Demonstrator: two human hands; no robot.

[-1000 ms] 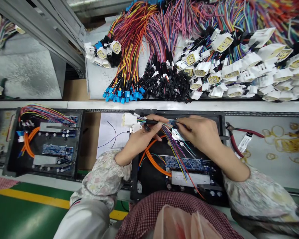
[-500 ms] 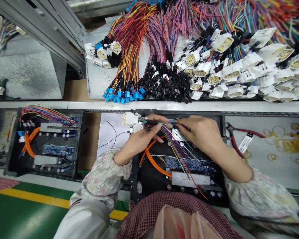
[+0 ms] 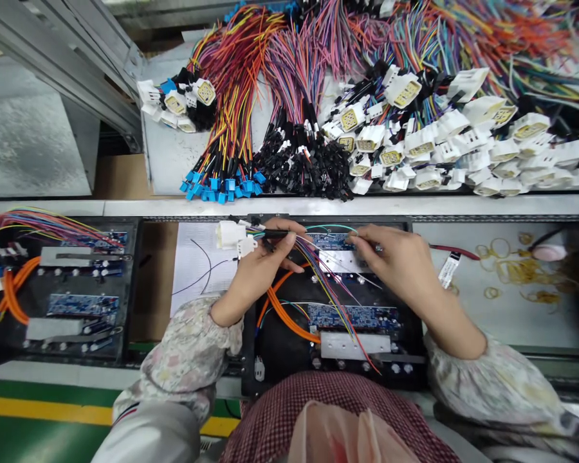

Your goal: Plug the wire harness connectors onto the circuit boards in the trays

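Note:
A wire harness with white connectors (image 3: pixel 231 235) is gripped in my left hand (image 3: pixel 269 256), whose thumb and fingers close round its black-sleeved part. Its loose coloured wires (image 3: pixel 332 289) hang down to the right across a black case (image 3: pixel 282 350). Between the fingertips of my right hand (image 3: pixel 388 252) is the end of a green wire (image 3: pixel 329 226), drawn out to the right from the bundle. Below the hands, the case holds an upper blue circuit board (image 3: pixel 332 240), a lower circuit board (image 3: pixel 352 316), metal bars and thick orange cables (image 3: pixel 289 313).
Piles of harnesses (image 3: pixel 415 141) cover the shelf behind. A second case (image 3: pixel 14 328) with boards stands left, beside a paper sheet (image 3: pixel 188 267) with loose wires. To the right are red-handled pliers (image 3: pixel 456 251), partly hidden, and yellow rubber bands (image 3: pixel 511 267).
My right hand has moved away from my left, stretching the green wire between them. My left hand still holds the harness. The whole view has shifted to the right.

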